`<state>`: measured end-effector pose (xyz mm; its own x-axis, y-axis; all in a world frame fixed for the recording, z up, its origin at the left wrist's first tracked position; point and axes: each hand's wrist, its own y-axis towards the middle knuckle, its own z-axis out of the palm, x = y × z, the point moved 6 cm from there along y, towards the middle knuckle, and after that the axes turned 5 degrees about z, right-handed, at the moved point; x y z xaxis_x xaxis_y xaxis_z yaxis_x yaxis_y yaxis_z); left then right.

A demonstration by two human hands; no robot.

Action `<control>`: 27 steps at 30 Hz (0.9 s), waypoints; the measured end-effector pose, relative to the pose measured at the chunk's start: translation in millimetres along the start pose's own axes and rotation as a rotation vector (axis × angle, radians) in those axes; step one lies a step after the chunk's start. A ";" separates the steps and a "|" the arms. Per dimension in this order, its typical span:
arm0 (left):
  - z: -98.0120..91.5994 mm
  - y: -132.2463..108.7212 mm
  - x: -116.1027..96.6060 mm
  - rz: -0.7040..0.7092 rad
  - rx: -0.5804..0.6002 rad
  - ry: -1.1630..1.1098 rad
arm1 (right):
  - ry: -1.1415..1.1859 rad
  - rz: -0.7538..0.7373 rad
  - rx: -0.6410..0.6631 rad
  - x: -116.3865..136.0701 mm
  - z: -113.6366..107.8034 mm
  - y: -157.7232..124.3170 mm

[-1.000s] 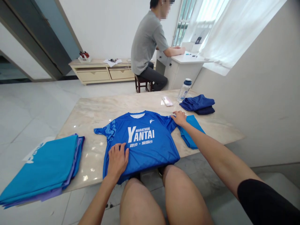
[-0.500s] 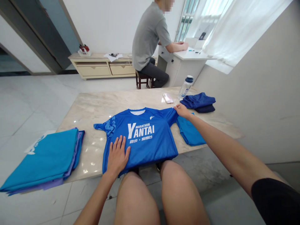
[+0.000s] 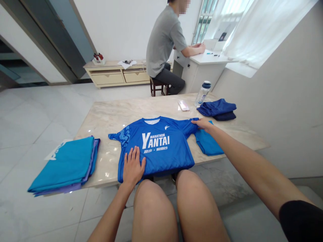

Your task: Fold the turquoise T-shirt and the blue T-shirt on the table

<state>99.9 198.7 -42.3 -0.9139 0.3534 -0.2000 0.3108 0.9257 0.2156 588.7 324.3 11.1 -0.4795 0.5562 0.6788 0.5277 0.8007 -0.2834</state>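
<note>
A blue T-shirt (image 3: pixel 174 154) with white "Marathon Yantai" lettering lies front side up on the marble-topped table (image 3: pixel 113 111), its lower part hanging over the near edge. My left hand (image 3: pixel 133 164) rests flat on the shirt's lower left, fingers spread. At the right sleeve, my right hand (image 3: pixel 203 123) pinches the cuff between thumb and fingers. The opposite sleeve, with a light blue cloud pattern, lies stretched out to the left. Partly behind my right hand and forearm is a folded teal garment (image 3: pixel 208 143).
A stack of folded teal and purple clothes (image 3: pixel 68 164) overhangs the table's left side. Dark blue garments (image 3: pixel 218 109), a water bottle (image 3: pixel 202 94) and a blurred flat item (image 3: pixel 183 105) lie or stand toward the back right. Beyond, a person (image 3: pixel 165 43) sits at a white desk (image 3: pixel 202 72).
My right hand has shifted slightly outward with the right sleeve, which now lies straighter and shows its patterned cuff. My left hand stays flat on the shirt. The camera view has turned a little left.
</note>
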 end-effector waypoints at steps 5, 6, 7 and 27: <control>5.4 -6.9 -4.7 0.002 -0.003 0.031 | -0.106 0.026 -0.145 -3.1 -1.6 -27.4; 4.6 -9.5 -6.8 0.008 -0.008 0.045 | -0.129 0.018 -0.169 -2.3 -2.8 -33.6; 2.7 -11.9 -9.0 0.019 -0.011 0.060 | -0.173 0.005 -0.185 -0.9 -3.7 -39.5; -11.2 23.8 44.7 0.122 -0.148 -0.190 | -0.546 -0.246 -0.054 53.0 56.3 -52.3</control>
<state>63.5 235.1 -35.4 -0.8024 0.4929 -0.3366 0.3613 0.8500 0.3834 496.1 324.5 23.8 -0.8752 0.4015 0.2698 0.3837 0.9159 -0.1182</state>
